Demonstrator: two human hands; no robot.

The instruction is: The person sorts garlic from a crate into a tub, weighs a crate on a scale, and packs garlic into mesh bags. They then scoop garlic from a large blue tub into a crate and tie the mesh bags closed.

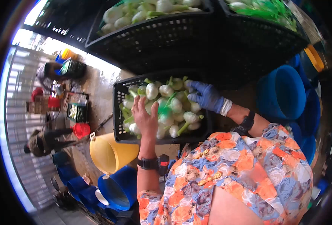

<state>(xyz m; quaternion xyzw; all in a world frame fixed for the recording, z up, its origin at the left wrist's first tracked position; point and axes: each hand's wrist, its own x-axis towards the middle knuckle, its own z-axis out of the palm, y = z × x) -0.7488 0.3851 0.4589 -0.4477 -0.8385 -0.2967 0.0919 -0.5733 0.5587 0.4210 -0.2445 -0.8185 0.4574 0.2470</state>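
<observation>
A black plastic crate [118, 101] holds many white bulbs [152, 91] with short green stems, perhaps fresh garlic or onions. My left hand [145, 117], bare and with fingers spread, lies over the bulbs in the left part of the crate. Translucent green netting [165, 109] lies among the bulbs between my hands. At the crate's right side my right hand [207, 96], in a blue glove, reaches in with its fingers apart; its fingertips are beside a bulb [188, 84] at the upper edge. Whether they touch it is hard to see.
Two larger black crates [147, 35] of bulbs stand just ahead; green netting [263, 15] shows in the right one. A yellow bucket [111, 153] and blue tubs [119, 187] sit at left, another blue tub [286, 92] at right. Two people work farther left.
</observation>
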